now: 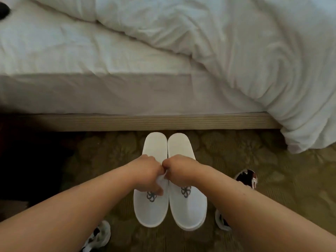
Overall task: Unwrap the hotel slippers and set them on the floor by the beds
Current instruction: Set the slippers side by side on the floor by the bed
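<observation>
Two white hotel slippers lie side by side on the patterned carpet, heels toward the bed, toes toward me. The left slipper point(152, 206) and the right slipper point(189, 208) each carry a dark flower logo on the upper. My left hand point(147, 171) grips the opening edge of the left slipper's upper, fingers curled round it. My right hand point(179, 170) is curled at the opening of the right slipper, and its fingers are hidden under the hand. No wrapper is in sight.
A bed with a white sheet point(81, 57) and rumpled duvet point(245, 60) runs across the top; its wooden base point(145, 122) stands just beyond the slippers. My feet in patterned sneakers, left point(99, 237) and right point(247, 177), flank the slippers on the carpet point(281, 179).
</observation>
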